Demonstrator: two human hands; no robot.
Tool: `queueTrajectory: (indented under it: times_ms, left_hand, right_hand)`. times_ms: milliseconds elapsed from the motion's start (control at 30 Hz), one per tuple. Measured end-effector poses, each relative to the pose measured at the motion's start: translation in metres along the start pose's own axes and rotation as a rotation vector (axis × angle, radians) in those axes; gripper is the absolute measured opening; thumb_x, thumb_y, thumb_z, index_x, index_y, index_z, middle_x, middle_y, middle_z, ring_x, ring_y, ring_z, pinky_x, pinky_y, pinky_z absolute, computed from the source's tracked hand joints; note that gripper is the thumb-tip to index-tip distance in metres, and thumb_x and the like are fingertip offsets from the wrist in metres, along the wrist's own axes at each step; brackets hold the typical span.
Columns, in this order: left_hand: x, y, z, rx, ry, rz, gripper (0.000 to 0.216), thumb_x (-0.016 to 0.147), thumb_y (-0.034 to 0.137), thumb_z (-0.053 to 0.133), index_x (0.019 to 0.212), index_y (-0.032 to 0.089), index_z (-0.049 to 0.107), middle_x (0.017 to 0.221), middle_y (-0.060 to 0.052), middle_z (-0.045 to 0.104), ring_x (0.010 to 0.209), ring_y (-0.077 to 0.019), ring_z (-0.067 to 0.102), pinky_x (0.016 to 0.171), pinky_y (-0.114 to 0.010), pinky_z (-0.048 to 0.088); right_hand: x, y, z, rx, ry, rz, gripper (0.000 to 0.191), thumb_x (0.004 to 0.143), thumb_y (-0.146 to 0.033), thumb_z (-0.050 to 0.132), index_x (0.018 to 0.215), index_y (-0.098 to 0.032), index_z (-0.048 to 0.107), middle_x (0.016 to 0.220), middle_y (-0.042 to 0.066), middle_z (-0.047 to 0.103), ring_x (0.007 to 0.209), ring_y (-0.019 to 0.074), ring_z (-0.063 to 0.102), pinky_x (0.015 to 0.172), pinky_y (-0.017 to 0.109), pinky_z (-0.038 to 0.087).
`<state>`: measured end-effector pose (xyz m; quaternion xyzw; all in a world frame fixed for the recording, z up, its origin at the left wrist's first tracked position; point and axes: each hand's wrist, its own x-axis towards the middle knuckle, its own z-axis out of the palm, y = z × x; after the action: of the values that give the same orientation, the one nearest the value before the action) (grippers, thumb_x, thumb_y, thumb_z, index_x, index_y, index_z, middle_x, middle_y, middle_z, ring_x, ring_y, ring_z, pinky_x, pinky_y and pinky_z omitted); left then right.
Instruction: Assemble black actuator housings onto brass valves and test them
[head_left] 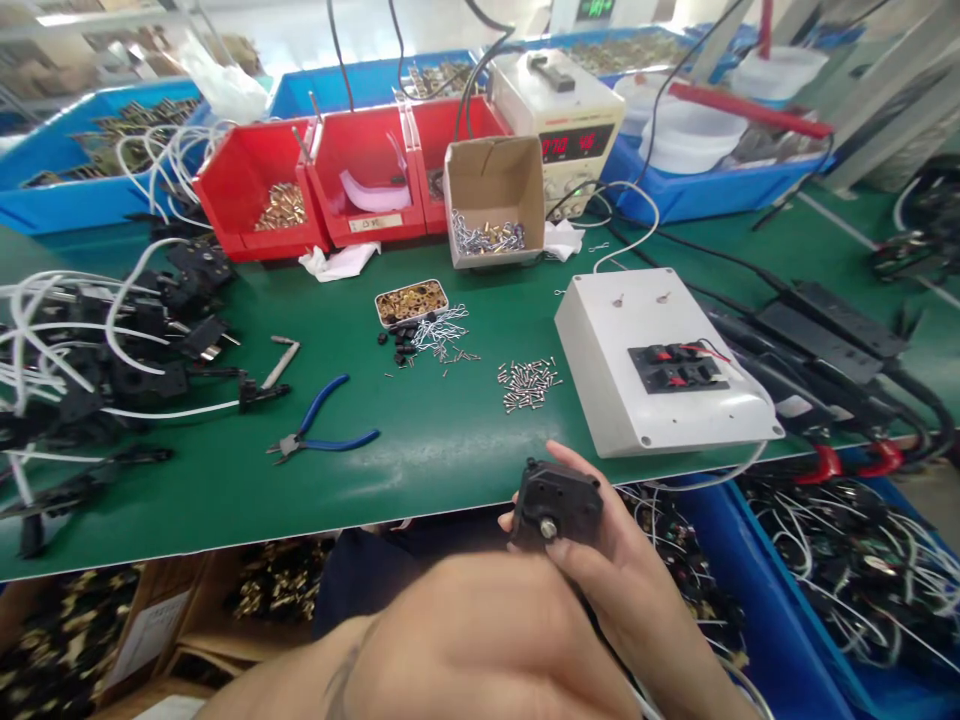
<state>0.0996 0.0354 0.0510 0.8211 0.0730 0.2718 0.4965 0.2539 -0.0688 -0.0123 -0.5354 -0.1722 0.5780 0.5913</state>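
Note:
My right hand is closed around a black plastic housing with a short metal shaft on its face, just off the table's front edge. The thumb rests beside the shaft. My left hand is close to the camera, below and left of the housing. Its back faces up and its fingers are bent down out of sight, so what they hold is hidden. A white cable shows below the hands. On the table beyond lie a pile of small screws and blue-handled cutting pliers.
A grey switch box stands right of the screws. Behind are a shallow tin, a cardboard box, red bins and a power supply. Cabled black parts crowd the left. Blue crates sit below the right edge.

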Motion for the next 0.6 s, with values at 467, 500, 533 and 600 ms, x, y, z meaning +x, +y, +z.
queueTrajectory:
  times_ms: [467, 500, 533, 600]
  left_hand:
    - [0.105, -0.14, -0.008, 0.874, -0.164, -0.484, 0.015, 0.089, 0.007, 0.051, 0.089, 0.012, 0.065, 0.089, -0.01, 0.066, 0.082, -0.0218, 0.064, 0.076, -0.03, 0.052]
    - [0.105, -0.138, -0.006, 0.883, -0.173, -0.486, 0.017, 0.089, 0.004, 0.049, 0.09, 0.012, 0.065, 0.09, -0.01, 0.066, 0.083, -0.0219, 0.064, 0.077, -0.03, 0.052]
    - [0.105, -0.136, -0.004, 0.891, -0.182, -0.487, 0.02, 0.088, 0.003, 0.047, 0.09, 0.012, 0.064, 0.091, -0.011, 0.065, 0.084, -0.0222, 0.063, 0.078, -0.03, 0.052]
    - [0.105, -0.133, -0.003, 0.907, -0.202, -0.489, 0.022, 0.088, 0.001, 0.045, 0.09, 0.013, 0.063, 0.091, -0.011, 0.065, 0.086, -0.0229, 0.063, 0.079, -0.031, 0.052]
  right_hand:
    - [0.013, 0.02, -0.015, -0.014, 0.003, 0.003, 0.071, 0.083, -0.028, 0.072, 0.144, -0.023, 0.035, 0.11, 0.008, 0.065, 0.097, 0.0286, 0.066, 0.091, 0.043, 0.05]
    - [0.013, 0.018, -0.015, -0.012, 0.0, 0.001, 0.071, 0.083, -0.029, 0.072, 0.144, -0.023, 0.035, 0.107, 0.008, 0.066, 0.095, 0.0282, 0.067, 0.091, 0.042, 0.05]
    - [0.012, 0.016, -0.014, -0.011, -0.003, -0.001, 0.072, 0.083, -0.028, 0.072, 0.143, -0.022, 0.034, 0.106, 0.008, 0.066, 0.093, 0.0276, 0.067, 0.091, 0.042, 0.05]
    - [0.012, 0.013, -0.013, -0.009, -0.007, -0.004, 0.072, 0.082, -0.029, 0.072, 0.143, -0.021, 0.034, 0.104, 0.007, 0.066, 0.092, 0.027, 0.067, 0.092, 0.042, 0.049]
